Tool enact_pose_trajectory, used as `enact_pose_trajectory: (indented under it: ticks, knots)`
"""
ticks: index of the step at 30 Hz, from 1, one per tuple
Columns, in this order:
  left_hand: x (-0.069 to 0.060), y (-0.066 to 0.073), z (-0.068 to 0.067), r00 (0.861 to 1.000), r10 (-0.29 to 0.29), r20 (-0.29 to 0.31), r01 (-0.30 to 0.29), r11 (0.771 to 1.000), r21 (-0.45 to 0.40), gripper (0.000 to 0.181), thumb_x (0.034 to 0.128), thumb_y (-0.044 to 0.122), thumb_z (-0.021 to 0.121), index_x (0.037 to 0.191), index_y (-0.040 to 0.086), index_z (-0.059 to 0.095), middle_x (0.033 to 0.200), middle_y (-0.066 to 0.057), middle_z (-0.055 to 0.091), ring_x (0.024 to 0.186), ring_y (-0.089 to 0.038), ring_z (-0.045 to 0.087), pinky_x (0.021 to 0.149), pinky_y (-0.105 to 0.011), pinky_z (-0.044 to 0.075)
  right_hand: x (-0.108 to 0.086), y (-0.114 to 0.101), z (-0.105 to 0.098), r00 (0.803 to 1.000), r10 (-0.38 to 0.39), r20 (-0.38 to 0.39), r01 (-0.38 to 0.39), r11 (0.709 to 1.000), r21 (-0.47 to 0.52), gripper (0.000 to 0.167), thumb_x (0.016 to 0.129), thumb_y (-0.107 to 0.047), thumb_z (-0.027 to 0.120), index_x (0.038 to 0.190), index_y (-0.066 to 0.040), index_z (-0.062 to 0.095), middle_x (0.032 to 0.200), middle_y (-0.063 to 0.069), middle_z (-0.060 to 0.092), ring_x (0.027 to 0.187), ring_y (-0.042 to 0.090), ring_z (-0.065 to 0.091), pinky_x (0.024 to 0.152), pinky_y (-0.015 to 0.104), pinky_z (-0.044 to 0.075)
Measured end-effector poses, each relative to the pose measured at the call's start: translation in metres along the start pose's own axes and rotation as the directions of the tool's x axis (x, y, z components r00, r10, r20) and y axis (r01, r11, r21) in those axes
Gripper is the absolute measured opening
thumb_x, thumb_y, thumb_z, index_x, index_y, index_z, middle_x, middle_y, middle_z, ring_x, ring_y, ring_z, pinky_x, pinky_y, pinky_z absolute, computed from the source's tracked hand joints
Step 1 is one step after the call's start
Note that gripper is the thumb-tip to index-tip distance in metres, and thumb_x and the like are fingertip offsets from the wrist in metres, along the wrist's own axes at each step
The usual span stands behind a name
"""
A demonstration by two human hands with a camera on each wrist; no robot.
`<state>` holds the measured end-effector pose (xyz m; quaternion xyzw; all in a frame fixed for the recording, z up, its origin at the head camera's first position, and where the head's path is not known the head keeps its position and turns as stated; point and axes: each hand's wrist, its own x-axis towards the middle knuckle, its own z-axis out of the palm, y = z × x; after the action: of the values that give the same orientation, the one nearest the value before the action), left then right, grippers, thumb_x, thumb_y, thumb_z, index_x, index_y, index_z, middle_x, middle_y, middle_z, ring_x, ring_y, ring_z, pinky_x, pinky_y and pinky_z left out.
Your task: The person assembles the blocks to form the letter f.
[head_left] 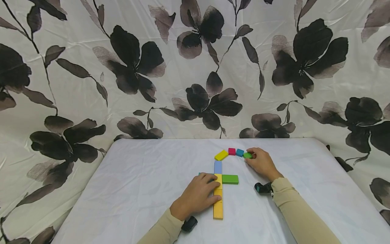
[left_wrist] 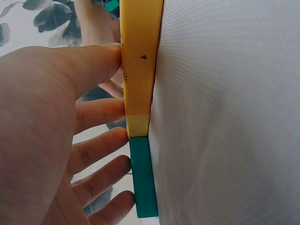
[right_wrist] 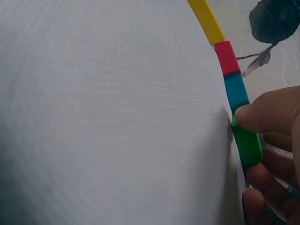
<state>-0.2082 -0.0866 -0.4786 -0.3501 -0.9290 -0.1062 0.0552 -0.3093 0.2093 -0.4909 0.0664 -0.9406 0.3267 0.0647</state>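
My right hand (head_left: 261, 164) pinches a small green block (right_wrist: 247, 143) between thumb and fingers at the right end of a curved row. Beside that block lie a blue block (head_left: 239, 153), a red block (head_left: 232, 151) and a yellow block (head_left: 221, 155). With fingers spread, my left hand (head_left: 199, 193) rests on the column of orange-yellow blocks (head_left: 218, 208). Its fingertips also touch a teal block (left_wrist: 144, 178), which the hand mostly hides in the head view. A light blue block (head_left: 218, 167) tops the column, and a long green block (head_left: 230, 179) extends to its right.
All the blocks lie on a white-covered table (head_left: 137, 169). Behind it hangs a pale cloth (head_left: 259, 101) with dark flowers. Each wrist wears a black device; one (head_left: 263, 188) is below the right hand, another (head_left: 189, 224) beside the left wrist.
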Motion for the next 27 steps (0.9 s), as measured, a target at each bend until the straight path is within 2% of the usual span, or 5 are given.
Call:
enact_pose_trajectory:
  ticks: [20,27]
  knots:
    - [0.0012,0.0006,-0.0007,1.000,-0.006,0.011,0.006,1.000,0.018,0.047,0.0946,0.055,0.062,0.126,0.021,0.070,0.135,0.001,0.057,0.125,-0.020,0.049,0.103,-0.040,0.044,-0.0003,0.0026,0.0007,1.000,0.028,0.001,-0.028,0.999,0.016,0.044,0.091,-0.016,0.071,0.130,0.002,0.061,0.121,0.019,0.064,0.105,0.031,0.059,0.093,0.050,0.048]
    - [0.0009,0.0014,-0.0015,1.000,-0.009,0.021,0.009,1.000,0.016,0.046,0.0949,0.055,0.062,0.126,0.021,0.070,0.134,0.001,0.058,0.125,-0.020,0.050,0.104,-0.040,0.043,-0.0068,0.0012,-0.0027,0.998,0.059,-0.021,-0.057,0.996,0.075,0.048,0.092,-0.018,0.069,0.134,0.002,0.058,0.127,0.021,0.060,0.114,0.035,0.057,0.099,0.053,0.045]
